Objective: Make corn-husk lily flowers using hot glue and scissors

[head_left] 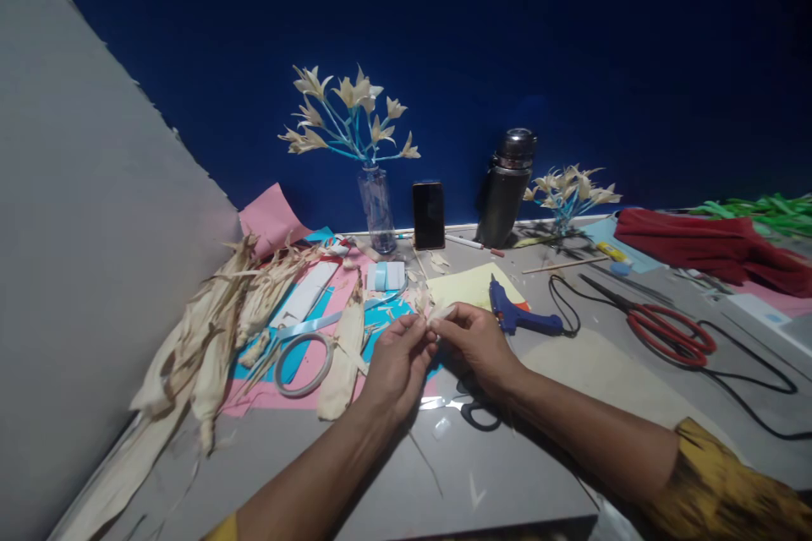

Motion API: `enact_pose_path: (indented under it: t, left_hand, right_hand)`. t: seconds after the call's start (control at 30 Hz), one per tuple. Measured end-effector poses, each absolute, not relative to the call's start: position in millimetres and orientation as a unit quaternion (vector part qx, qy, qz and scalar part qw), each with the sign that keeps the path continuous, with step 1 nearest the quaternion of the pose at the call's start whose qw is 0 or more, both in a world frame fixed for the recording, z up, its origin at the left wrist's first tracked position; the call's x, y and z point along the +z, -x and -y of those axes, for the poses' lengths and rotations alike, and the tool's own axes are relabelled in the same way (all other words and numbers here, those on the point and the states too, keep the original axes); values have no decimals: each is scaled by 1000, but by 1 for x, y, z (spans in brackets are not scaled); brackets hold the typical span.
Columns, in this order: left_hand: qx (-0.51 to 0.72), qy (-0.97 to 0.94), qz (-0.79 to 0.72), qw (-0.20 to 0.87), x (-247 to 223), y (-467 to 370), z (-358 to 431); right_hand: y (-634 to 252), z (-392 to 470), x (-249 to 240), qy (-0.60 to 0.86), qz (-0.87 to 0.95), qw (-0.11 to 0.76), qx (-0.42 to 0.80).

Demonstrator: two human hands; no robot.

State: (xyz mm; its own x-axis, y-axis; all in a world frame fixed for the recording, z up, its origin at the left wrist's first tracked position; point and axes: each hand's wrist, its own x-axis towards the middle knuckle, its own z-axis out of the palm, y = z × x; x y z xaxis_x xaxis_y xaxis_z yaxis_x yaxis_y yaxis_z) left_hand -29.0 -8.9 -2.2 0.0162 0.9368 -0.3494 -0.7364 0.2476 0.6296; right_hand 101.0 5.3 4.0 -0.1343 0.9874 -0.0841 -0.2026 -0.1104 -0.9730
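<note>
Over the middle of the table, my left hand (398, 355) and my right hand (477, 345) meet fingertip to fingertip. Both pinch a small pale corn husk piece (441, 314); the fingers hide much of it. Black-handled scissors (479, 414) lie partly under my right hand. A blue glue gun (521, 313) rests just beyond that hand. To the left of my left hand are a flat corn husk strip (342, 363) and a roll of tape (279, 372). Small husk scraps lie on blue paper (381, 323) behind the hands.
Dried corn husks (216, 330) are heaped at the left. A bottle (379, 215) of husk flowers, a phone (429, 215) and a steel flask (507, 186) stand by the blue wall. Large red-handled scissors (672, 334), a black cord and a red cloth (704, 245) lie right.
</note>
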Motion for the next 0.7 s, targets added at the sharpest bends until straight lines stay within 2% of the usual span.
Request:
enact_pose_path:
  t: [0.7]
  left_hand:
    - [612, -154, -371, 681, 0, 29, 9]
  right_hand:
    - [-100, -3, 1, 434, 457, 495, 599]
